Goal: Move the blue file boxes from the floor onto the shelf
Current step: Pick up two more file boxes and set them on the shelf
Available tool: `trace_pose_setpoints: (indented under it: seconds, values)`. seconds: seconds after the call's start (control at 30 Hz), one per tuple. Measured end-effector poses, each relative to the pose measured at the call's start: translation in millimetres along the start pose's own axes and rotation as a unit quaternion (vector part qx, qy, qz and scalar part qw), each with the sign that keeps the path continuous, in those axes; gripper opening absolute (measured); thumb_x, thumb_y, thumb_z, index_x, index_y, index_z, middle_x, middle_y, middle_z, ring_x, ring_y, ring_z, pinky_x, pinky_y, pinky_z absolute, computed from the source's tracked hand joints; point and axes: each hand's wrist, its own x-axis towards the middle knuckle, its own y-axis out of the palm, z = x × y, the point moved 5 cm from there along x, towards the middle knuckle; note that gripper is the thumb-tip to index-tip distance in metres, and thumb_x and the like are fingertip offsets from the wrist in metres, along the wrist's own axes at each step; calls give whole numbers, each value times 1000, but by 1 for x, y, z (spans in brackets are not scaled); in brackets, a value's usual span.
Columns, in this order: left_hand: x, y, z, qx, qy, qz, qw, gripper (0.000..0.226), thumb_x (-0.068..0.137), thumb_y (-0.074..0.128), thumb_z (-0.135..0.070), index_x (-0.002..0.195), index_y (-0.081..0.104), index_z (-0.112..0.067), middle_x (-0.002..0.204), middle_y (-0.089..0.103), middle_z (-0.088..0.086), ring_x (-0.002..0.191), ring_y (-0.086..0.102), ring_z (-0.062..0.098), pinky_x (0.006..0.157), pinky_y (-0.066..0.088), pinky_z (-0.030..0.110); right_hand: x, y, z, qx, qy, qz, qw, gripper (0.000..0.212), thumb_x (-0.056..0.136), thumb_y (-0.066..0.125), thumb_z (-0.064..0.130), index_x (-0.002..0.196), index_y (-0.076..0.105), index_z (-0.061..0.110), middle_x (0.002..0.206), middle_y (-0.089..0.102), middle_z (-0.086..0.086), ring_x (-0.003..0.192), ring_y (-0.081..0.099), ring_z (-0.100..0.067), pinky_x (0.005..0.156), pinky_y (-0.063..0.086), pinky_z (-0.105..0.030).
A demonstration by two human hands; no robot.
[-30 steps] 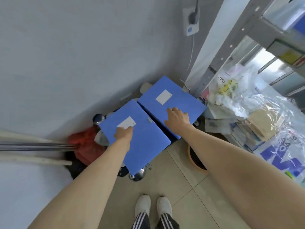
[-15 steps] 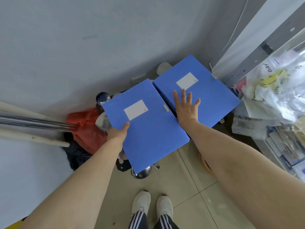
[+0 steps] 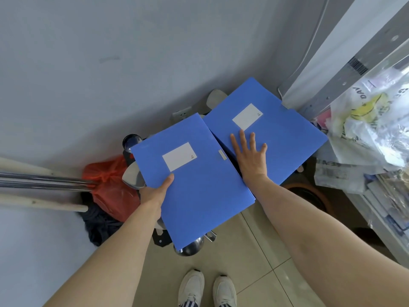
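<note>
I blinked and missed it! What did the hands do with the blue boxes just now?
The left hand slid to the edge of the left blue plastic file box and gripped it. The right hand opened flat, fingers spread, on the right blue plastic file box. Both boxes stayed side by side.

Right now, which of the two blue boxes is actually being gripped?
The nearer, left blue box: the left hand clasps its edge, thumb on top. The right hand only lies flat, fingers spread, on the farther box.

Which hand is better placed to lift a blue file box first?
Left. The left hand already grips the nearer file box's edge, thumb on top. The right hand only lies flat, fingers spread, on the farther file box.
</note>
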Motion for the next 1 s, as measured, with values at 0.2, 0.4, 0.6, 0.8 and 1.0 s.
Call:
trace_pose_setpoints:
  seconds: [0.2,0.4,0.6,0.8,1.0]
  values:
    - [-7,-4,2,-11,18,37,999,48,77,78,-36,114,61,-10,89,65,-5,78,62,12,57,46,28,-8,-4,-10,10,19,-22,1000,111,83,74,20,156,-9,8,164,1,-17,147,16,-41,106,38,-51]
    - [-19,-4,-5,-18,56,21,998,49,75,80,-37,112,64,-8,95,70,-1,81,67,15,58,49,27,-12,-27,-31,34,27,-38,998,108,76,80,20,156,9,8,161,17,-15,143,25,-40,109,35,-55]
    - [-50,-3,-36,-28,106,-3,994,52,73,82,-33,108,57,-4,100,71,3,78,69,16,57,51,27,-25,-79,-67,107,63,-100,987,86,72,80,11,144,33,8,139,47,-9,122,51,-32,95,48,-45]
    - [-113,3,-92,5,184,-46,982,60,74,81,-31,114,46,-3,103,62,5,84,62,24,68,46,30,-56,-149,-104,210,108,-168,957,69,77,71,6,138,40,11,128,55,-4,113,58,-29,80,49,-38]
    - [-194,21,-151,75,315,-35,945,49,78,75,-25,109,41,-7,111,59,12,91,59,25,74,43,30,-105,-233,-128,346,199,-209,893,72,80,68,15,143,33,15,135,49,-6,112,55,-32,67,38,-35]
